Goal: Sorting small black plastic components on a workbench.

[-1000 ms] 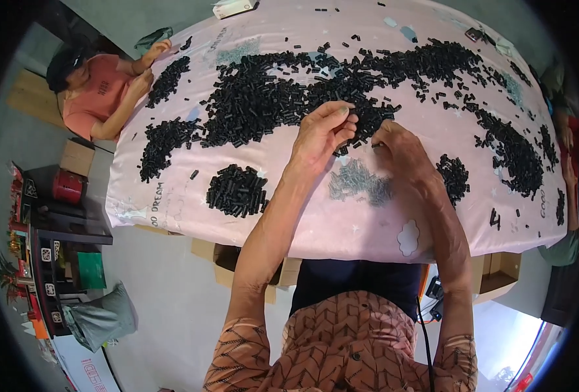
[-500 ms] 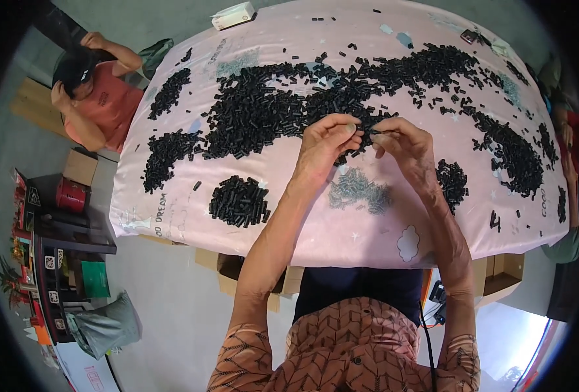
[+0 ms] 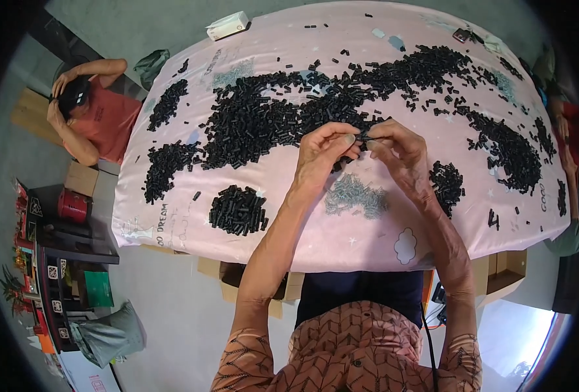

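Observation:
My left hand [image 3: 321, 153] and my right hand [image 3: 402, 151] meet over the middle of the pink cloth [image 3: 302, 245]. Pinched between the fingertips of both is a small black cylindrical piece [image 3: 362, 137], partly covered by the fingers. A large heap of similar black pieces [image 3: 257, 127] spreads just beyond my hands. Below them, between my forearms, lies a loose pile of thin silvery pins [image 3: 356, 196]. One round pile of black pieces [image 3: 238, 210] sits left of my left forearm, and a smaller pile [image 3: 446, 186] is beside my right wrist.
A person in a red shirt [image 3: 110, 117] sits at the left edge, hands raised to the head. Another person's arm [image 3: 567, 157] shows at the right edge. A white tissue box [image 3: 228, 26] stands at the far edge. Open cardboard boxes [image 3: 506, 271] sit under the table.
My fingertips have come closer together around the black piece. The person on the left has brought both hands onto the head. The view has shifted slightly.

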Demonstrator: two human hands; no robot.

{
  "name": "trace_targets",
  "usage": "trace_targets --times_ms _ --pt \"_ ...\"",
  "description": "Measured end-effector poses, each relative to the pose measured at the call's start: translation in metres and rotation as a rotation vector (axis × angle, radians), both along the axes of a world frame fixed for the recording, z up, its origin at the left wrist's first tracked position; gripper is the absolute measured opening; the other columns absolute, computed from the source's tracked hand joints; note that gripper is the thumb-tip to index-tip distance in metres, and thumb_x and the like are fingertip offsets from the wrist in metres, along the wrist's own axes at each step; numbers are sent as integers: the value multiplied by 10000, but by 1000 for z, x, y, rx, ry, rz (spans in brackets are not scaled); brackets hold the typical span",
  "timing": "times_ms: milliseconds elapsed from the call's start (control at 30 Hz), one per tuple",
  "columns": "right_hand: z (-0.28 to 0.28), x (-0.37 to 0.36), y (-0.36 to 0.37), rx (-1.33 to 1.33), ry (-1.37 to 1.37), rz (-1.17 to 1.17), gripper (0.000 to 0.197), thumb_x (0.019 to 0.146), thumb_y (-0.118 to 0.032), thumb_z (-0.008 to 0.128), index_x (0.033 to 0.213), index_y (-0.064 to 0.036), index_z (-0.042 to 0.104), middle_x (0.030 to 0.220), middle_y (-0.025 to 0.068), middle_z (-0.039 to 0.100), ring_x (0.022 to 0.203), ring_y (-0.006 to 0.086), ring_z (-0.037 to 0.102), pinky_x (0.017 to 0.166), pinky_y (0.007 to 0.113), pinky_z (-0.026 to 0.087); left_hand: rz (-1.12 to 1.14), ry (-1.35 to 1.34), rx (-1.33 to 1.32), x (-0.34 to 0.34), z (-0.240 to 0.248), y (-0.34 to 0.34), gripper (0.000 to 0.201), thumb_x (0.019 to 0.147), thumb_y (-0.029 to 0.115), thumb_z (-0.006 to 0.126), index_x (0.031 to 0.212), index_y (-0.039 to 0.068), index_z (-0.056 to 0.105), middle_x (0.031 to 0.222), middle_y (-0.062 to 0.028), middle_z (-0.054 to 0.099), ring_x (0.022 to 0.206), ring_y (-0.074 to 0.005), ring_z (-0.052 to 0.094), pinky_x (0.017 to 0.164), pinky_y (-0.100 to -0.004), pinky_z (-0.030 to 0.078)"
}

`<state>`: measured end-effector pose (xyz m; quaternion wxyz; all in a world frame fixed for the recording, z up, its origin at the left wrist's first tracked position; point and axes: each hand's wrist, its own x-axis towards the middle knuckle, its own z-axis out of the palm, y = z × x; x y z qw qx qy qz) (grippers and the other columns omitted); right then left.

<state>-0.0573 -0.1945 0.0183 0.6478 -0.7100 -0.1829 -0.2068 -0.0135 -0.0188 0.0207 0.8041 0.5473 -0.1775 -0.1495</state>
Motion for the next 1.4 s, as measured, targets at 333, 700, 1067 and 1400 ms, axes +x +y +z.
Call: trace_targets --times_ms 333,700,1067,1400 --pt "7 -2 1 -143 -100 -75 161 790 68 602 938 7 616 931 98 613 800 144 600 686 257 518 -7 0 9 -2 3 -1 146 897 69 613 1018 1 655 802 -66 672 706 -118 647 656 -228 512" --pt "10 -3 2 -208 -156 -119 117 773 72 613 878 19 611 903 96 615 782 148 608 675 263 512 -31 35 -5 -1 3 0 145 893 55 614 1010 -23 649 809 -93 672 681 -134 646 640 -242 533" --pt "13 -7 5 -188 -152 -111 124 763 108 609 857 31 630 898 96 618 770 140 618 676 258 523 -44 -74 67 -2 2 0 168 862 1 639 1030 -12 639 812 -92 674 695 -118 636 626 -233 531" --pt "16 -8 3 -190 -117 -80 107 767 109 596 851 47 623 892 98 617 763 143 626 684 260 540 -30 -104 56 -4 3 0 148 847 -37 635 994 -23 645 778 -75 675 675 -102 640 595 -207 501"
